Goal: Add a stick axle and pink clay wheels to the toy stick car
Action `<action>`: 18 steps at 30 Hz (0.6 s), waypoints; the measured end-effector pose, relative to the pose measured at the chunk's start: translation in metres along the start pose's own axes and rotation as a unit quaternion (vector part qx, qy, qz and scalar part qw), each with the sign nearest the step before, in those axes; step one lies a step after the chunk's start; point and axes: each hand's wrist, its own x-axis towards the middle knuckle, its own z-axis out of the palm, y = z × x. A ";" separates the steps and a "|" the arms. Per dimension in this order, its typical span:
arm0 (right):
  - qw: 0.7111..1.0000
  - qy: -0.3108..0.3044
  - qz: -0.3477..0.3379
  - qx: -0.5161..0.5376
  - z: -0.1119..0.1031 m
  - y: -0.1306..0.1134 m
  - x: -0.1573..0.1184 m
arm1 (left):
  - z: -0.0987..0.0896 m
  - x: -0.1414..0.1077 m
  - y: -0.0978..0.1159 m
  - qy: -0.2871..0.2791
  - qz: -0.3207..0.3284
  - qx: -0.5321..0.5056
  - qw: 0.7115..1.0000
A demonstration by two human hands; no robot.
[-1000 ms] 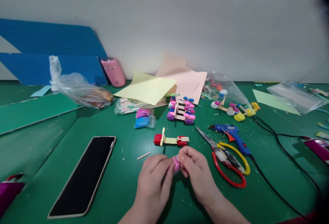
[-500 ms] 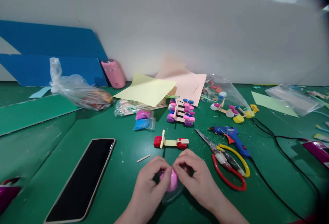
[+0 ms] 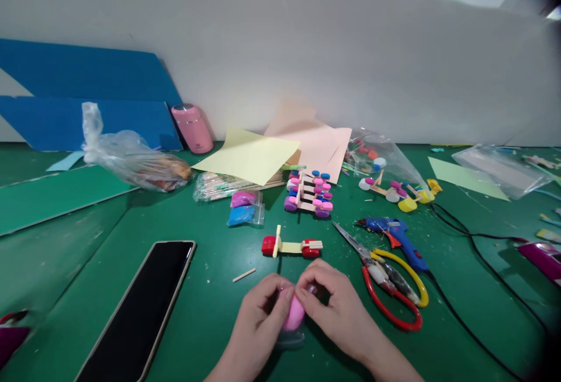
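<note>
Between my two hands is a lump of pink modelling clay (image 3: 294,315) with a clear plastic bag (image 3: 290,340) around or under it. My left hand (image 3: 265,315) pinches it from the left, thumb against the clay. My right hand (image 3: 329,306) is closed at its upper right, thumb and forefinger meeting near the left thumb. Just beyond my fingers stands a small model scooter (image 3: 290,247) with red wheels and a pale stick body. A short wooden stick (image 3: 244,275) lies left of it. Several similar models (image 3: 309,195) stand in a row farther back.
Scissors (image 3: 385,280) and a blue glue gun (image 3: 397,236) with a black cord lie to the right. A phone (image 3: 140,306) lies at left. Behind are bagged pink and blue clay (image 3: 242,214), paper sheets (image 3: 248,154), a pink flask (image 3: 193,128) and a knotted plastic bag (image 3: 135,157).
The plastic bag's lower part has shifted slightly beneath the pink clay. Both hands keep their pinching hold, close together. The view has tilted a little.
</note>
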 end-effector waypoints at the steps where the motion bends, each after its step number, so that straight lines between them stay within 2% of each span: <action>1: 1.000 -0.002 -0.004 -0.003 0.000 -0.001 0.000 | 0.000 -0.001 0.000 0.006 0.008 0.008 1.000; 9: 0.993 0.077 -0.072 0.059 0.012 0.002 -0.005 | 0.003 -0.002 0.002 -0.021 -0.015 -0.053 0.998; 13: 0.990 0.111 -0.043 0.077 0.017 0.008 -0.005 | 0.005 -0.001 0.002 -0.014 -0.007 -0.054 0.998; 16: 0.990 0.104 -0.016 0.090 0.018 0.010 -0.003 | 0.005 -0.001 0.001 -0.007 -0.003 -0.044 0.999; 18: 0.992 0.089 -0.006 0.093 0.017 0.009 -0.001 | 0.004 0.000 0.000 0.001 -0.023 -0.064 0.998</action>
